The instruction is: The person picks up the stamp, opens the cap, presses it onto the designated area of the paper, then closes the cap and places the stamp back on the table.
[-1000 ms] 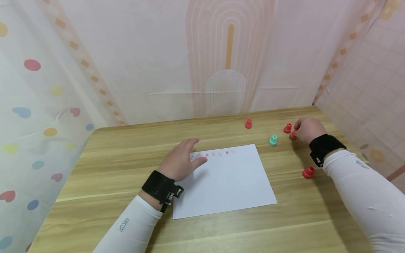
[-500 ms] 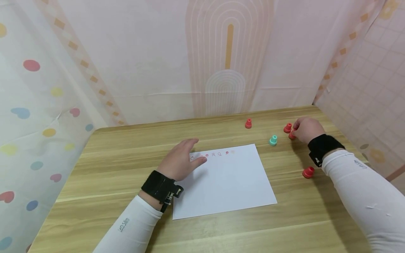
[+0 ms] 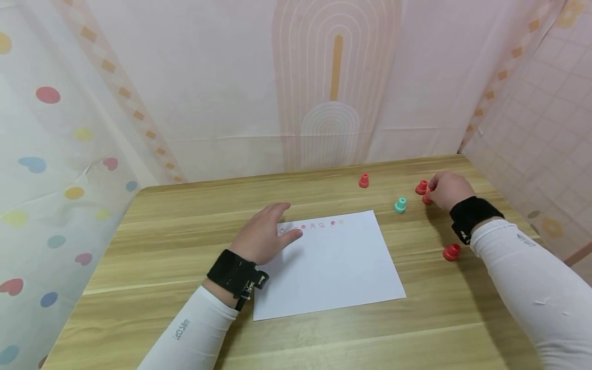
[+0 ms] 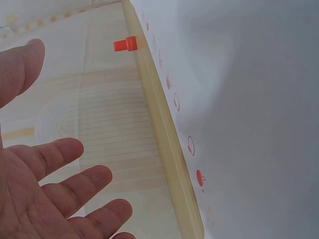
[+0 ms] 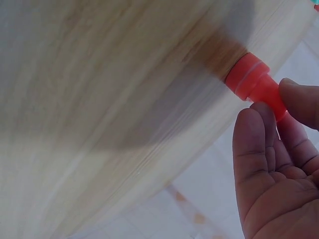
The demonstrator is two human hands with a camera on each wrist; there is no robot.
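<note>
Head view: on the wooden desk (image 3: 185, 267), nearest lies a white sheet of paper (image 3: 333, 267) with a row of small red stamped marks (image 3: 311, 225) along its far edge. The left hand (image 3: 261, 234) rests flat on the paper's far left corner, fingers (image 4: 65, 152) straight and spread. Right of the paper a red stamp (image 3: 451, 252) lies on its own. Farther right, the right hand (image 3: 446, 189) pinches another red stamp, the held stamp (image 5: 254, 84), between thumb and fingertips, its base on the desk. Just beside it stands a third red stamp (image 3: 421, 187), a teal stamp (image 3: 400, 205) to its left, and the farthest red stamp (image 3: 364, 180) beyond.
</note>
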